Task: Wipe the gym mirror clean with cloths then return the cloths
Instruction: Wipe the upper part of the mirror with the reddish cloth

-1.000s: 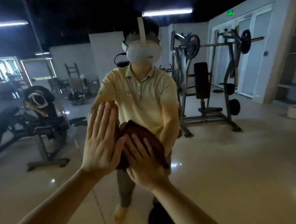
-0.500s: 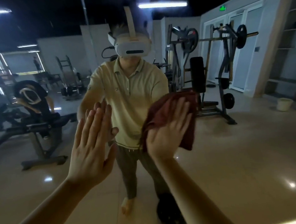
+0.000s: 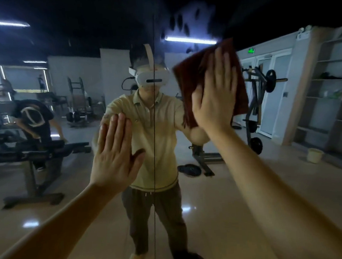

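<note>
We are facing the mirror (image 3: pixel 290 192), and its glass is blocking any reach forward. Our left hand (image 3: pixel 115 152) is lying flat on the glass, low and just left of the thin upright seam (image 3: pixel 155 180). Our right hand (image 3: pixel 214 94) is pressing a dark red cloth (image 3: pixel 191 76) flat to the glass, high and right of the seam. Between the two hands, bare glass is running across the seam. Open glass is also stretching left of the left hand, right of the cloth, and below both forearms.
</note>
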`<action>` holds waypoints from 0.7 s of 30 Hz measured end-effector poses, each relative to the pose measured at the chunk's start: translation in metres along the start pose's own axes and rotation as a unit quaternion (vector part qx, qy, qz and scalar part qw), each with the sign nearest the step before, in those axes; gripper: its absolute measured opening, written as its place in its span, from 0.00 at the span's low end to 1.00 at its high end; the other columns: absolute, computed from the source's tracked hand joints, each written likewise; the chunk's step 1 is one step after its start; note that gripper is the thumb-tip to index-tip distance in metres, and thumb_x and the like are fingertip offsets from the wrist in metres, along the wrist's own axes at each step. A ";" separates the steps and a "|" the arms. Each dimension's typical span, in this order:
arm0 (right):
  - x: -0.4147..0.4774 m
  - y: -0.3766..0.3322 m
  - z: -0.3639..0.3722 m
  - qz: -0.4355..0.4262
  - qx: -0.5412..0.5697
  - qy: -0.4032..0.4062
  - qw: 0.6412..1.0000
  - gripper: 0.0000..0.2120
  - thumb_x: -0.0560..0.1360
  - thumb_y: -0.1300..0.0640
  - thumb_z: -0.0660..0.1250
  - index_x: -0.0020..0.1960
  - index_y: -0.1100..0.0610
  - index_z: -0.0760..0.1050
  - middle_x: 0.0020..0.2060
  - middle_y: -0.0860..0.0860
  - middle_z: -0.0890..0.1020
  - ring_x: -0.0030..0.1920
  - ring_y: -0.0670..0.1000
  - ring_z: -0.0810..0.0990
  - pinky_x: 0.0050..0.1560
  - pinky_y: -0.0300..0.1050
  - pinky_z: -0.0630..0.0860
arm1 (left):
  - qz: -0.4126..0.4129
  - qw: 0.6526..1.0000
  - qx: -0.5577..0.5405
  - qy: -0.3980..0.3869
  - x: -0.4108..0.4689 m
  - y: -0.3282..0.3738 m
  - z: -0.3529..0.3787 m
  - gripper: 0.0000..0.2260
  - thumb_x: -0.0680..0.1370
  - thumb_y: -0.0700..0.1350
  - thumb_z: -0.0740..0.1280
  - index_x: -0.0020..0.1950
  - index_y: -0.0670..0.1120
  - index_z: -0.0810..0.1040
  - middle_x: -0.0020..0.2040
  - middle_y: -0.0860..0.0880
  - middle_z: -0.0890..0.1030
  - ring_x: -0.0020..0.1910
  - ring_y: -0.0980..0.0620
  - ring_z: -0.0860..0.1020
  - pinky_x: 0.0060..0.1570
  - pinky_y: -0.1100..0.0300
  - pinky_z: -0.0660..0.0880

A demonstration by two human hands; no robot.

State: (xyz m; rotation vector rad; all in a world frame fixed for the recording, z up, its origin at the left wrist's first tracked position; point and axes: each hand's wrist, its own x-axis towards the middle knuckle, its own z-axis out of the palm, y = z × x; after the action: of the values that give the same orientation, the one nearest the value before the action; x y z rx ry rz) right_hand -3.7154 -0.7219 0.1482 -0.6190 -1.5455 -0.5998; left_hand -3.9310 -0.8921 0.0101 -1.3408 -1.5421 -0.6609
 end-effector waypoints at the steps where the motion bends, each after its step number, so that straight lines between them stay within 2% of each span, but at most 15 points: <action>1: 0.022 -0.007 0.001 0.057 -0.006 0.032 0.998 0.31 0.82 0.53 0.57 0.83 0.60 0.57 0.83 0.59 0.59 0.83 0.59 0.56 0.83 0.59 0.50 | 0.005 1.000 0.001 -0.003 -0.001 -0.002 -0.001 0.40 0.84 0.61 0.56 0.86 0.39 0.47 0.86 0.39 0.46 0.85 0.39 0.48 0.83 0.40 0.46; 3: 0.029 -0.029 0.004 0.122 -0.007 0.055 0.991 0.30 0.84 0.53 0.54 0.83 0.62 0.57 0.82 0.60 0.59 0.83 0.59 0.55 0.82 0.61 0.52 | 0.015 1.000 0.002 -0.002 -0.003 -0.005 -0.005 0.39 0.83 0.59 0.60 0.86 0.40 0.48 0.86 0.40 0.47 0.85 0.40 0.49 0.83 0.41 0.46; 4: 0.012 -0.042 0.006 0.116 -0.002 0.044 0.992 0.29 0.85 0.51 0.51 0.83 0.61 0.54 0.83 0.60 0.57 0.84 0.59 0.53 0.83 0.61 0.50 | 0.021 1.000 -0.004 0.005 -0.003 -0.007 -0.009 0.38 0.83 0.58 0.61 0.86 0.40 0.50 0.86 0.40 0.48 0.85 0.40 0.50 0.83 0.40 0.48; 6: -0.045 -0.066 0.005 0.022 0.017 -0.033 0.999 0.30 0.87 0.47 0.47 0.84 0.60 0.50 0.84 0.58 0.51 0.84 0.57 0.47 0.83 0.59 0.43 | 0.041 0.998 -0.011 0.037 0.010 -0.012 -0.022 0.34 0.84 0.55 0.60 0.85 0.40 0.54 0.86 0.41 0.52 0.85 0.42 0.53 0.82 0.39 0.51; 8: -0.097 -0.067 -0.002 -0.096 0.009 -0.116 0.989 0.31 0.86 0.46 0.51 0.85 0.59 0.51 0.85 0.57 0.50 0.85 0.57 0.46 0.83 0.58 0.42 | 0.061 0.996 0.001 0.069 0.037 -0.018 -0.038 0.32 0.85 0.53 0.59 0.85 0.39 0.57 0.85 0.40 0.56 0.85 0.43 0.54 0.83 0.41 0.49; 10: -0.097 -0.049 -0.004 -0.171 0.006 -0.127 0.977 0.32 0.85 0.47 0.54 0.85 0.58 0.51 0.85 0.56 0.51 0.85 0.56 0.47 0.83 0.57 0.43 | 0.056 0.995 0.018 0.077 0.074 -0.023 -0.054 0.32 0.84 0.52 0.59 0.84 0.39 0.57 0.85 0.40 0.55 0.85 0.43 0.51 0.83 0.44 0.45; 12: -0.049 -0.035 -0.005 -0.192 -0.010 -0.107 0.975 0.33 0.85 0.46 0.51 0.84 0.58 0.48 0.84 0.56 0.48 0.85 0.56 0.46 0.83 0.56 0.41 | 0.048 0.996 0.039 0.063 0.111 -0.026 -0.066 0.33 0.85 0.53 0.57 0.85 0.39 0.53 0.86 0.40 0.51 0.85 0.44 0.48 0.83 0.45 0.42; 14: 0.028 -0.024 -0.002 -0.168 -0.033 -0.068 0.983 0.33 0.85 0.46 0.51 0.84 0.59 0.47 0.84 0.56 0.48 0.85 0.56 0.46 0.84 0.56 0.42 | 0.041 0.995 0.056 0.077 0.143 -0.034 -0.073 0.33 0.85 0.55 0.55 0.86 0.39 0.50 0.86 0.40 0.48 0.85 0.44 0.46 0.83 0.45 0.41; 18: 0.181 -0.011 -0.013 -0.050 -0.044 0.010 0.998 0.33 0.84 0.47 0.50 0.84 0.62 0.54 0.84 0.59 0.55 0.84 0.58 0.53 0.83 0.58 0.51 | 0.023 0.987 0.079 0.134 0.193 -0.058 -0.085 0.34 0.86 0.58 0.50 0.86 0.40 0.47 0.86 0.41 0.46 0.85 0.45 0.44 0.83 0.46 0.41; 21: 0.195 -0.029 -0.012 0.047 -0.028 0.055 0.997 0.32 0.84 0.48 0.48 0.83 0.62 0.55 0.83 0.59 0.56 0.84 0.58 0.53 0.83 0.59 0.52 | 0.007 0.987 0.077 0.139 0.212 -0.070 -0.088 0.35 0.86 0.60 0.48 0.86 0.39 0.46 0.86 0.41 0.46 0.85 0.46 0.43 0.84 0.45 0.43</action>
State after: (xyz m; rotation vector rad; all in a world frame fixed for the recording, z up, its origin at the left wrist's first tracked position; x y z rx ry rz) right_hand -3.7368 -0.7442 0.3434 -0.6874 -1.3933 -0.5969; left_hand -3.9590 -0.8936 0.2485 -1.0924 -1.3288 -0.6755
